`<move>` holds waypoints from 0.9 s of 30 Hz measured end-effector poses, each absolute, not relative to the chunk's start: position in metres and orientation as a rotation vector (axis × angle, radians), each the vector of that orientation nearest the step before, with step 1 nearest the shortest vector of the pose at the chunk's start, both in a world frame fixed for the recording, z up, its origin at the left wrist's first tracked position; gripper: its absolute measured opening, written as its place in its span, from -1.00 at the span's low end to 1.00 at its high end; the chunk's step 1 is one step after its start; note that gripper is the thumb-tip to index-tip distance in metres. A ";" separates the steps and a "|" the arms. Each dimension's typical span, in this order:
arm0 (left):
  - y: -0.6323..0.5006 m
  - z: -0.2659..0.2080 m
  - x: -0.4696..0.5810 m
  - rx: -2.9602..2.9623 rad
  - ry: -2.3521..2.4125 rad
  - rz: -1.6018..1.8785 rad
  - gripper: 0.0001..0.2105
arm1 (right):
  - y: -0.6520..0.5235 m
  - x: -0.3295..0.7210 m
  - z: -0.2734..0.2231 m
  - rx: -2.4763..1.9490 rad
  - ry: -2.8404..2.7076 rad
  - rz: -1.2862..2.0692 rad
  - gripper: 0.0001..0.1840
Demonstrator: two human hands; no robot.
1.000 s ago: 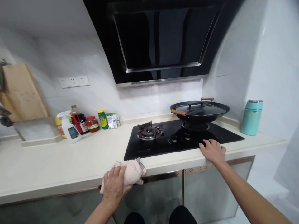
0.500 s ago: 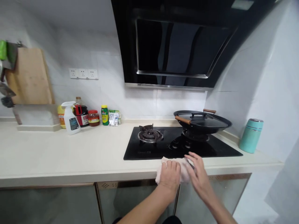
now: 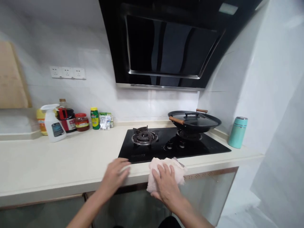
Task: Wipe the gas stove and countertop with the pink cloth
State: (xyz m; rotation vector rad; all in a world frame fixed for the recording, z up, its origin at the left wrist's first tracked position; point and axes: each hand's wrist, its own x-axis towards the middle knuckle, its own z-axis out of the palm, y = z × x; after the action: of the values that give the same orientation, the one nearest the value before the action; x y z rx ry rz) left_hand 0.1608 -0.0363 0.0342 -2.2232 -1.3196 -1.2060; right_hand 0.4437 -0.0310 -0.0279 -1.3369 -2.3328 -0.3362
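Note:
My right hand lies over a pale pink cloth at the counter's front edge, fingers spread across it and gripping it. A thin dark edge of something shows at the cloth's right side; most of it is covered and its kind cannot be made out. To the left, my left hand hovers by the counter edge, apart from the cloth, fingers loosely bent and holding nothing. Just behind both hands is the black gas hob, with a bare burner on its left side.
A lidded black wok stands on the right burner, and a turquoise flask beside the hob. At the left are a spray bottle, a sauce bottle, a red-lidded jar and a green bottle. The range hood hangs above.
My left hand has let go of the cloth and moved left. My right hand has come onto the cloth from its right side. The view has turned slightly to the right.

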 end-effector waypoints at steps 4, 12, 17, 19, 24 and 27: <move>-0.018 0.035 0.097 -1.921 -1.639 -1.169 -0.65 | -0.022 0.401 -0.022 -1.250 -2.425 -0.394 -0.02; -0.025 0.048 0.107 -1.895 -2.132 -0.706 -0.52 | -0.012 0.457 -0.029 -0.832 -2.346 -0.658 -0.31; -0.027 0.055 0.095 -2.041 -2.056 -0.567 -0.50 | 0.002 0.565 -0.022 -0.994 -2.345 -0.604 -0.19; -0.026 0.056 0.092 -2.076 -1.988 -0.545 -0.51 | 0.008 0.617 -0.020 -1.158 -2.321 -0.600 -0.24; -0.026 0.055 0.093 -2.025 -1.913 -0.666 -0.55 | 0.017 0.733 -0.013 -1.601 -2.183 -0.557 -0.50; -0.026 0.052 0.095 -2.035 -1.861 -0.678 -0.55 | 0.026 0.770 0.004 -1.779 -2.022 -0.336 -0.51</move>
State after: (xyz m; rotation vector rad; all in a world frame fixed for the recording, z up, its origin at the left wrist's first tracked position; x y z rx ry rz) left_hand 0.0952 -0.0261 0.0524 -2.0345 -1.8607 -0.6776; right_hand 0.7700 0.0264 0.0043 -1.7787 -2.0220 -0.3361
